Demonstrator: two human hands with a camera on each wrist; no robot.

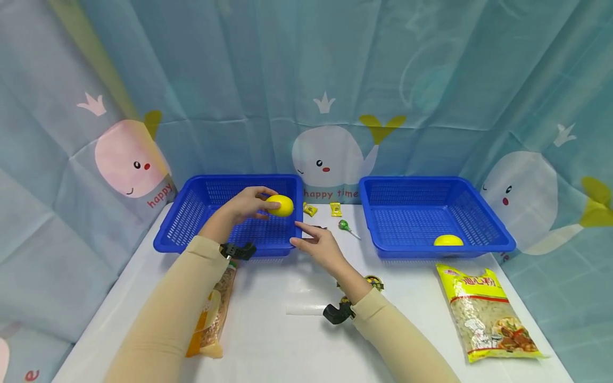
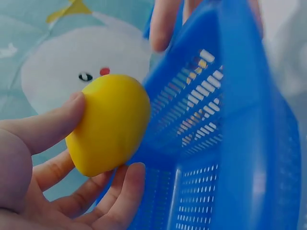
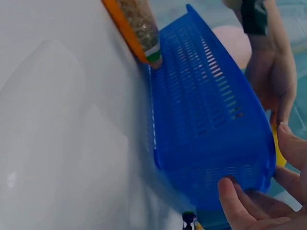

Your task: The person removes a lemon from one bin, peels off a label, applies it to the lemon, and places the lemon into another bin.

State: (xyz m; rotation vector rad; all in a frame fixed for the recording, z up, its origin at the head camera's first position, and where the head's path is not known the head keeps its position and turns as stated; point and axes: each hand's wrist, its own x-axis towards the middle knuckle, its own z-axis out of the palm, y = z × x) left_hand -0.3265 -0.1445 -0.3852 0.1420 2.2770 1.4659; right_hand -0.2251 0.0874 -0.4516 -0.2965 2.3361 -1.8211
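Over the right part of the left blue basket [image 1: 165,246], my left hand [image 1: 246,205] pinches a yellow lemon [image 1: 282,206] between thumb and fingers. The left wrist view shows the same lemon [image 2: 109,124] up close, with the basket wall beside it. My right hand [image 1: 327,250] is at that basket's right end, its thumb and forefinger spread at the rim and nothing in its grasp. From the right wrist camera, the right fingertips [image 3: 229,189] overlap the basket's end wall.
A second blue basket [image 1: 373,213] stands at the right, a yellow fruit [image 1: 448,241] inside. Between the baskets lie wrapped candies [image 1: 336,209] and a lollipop [image 1: 344,225]. Food bags lie in front at left [image 1: 217,314] and right [image 1: 488,314]. A curtain [image 1: 268,80] hangs behind.
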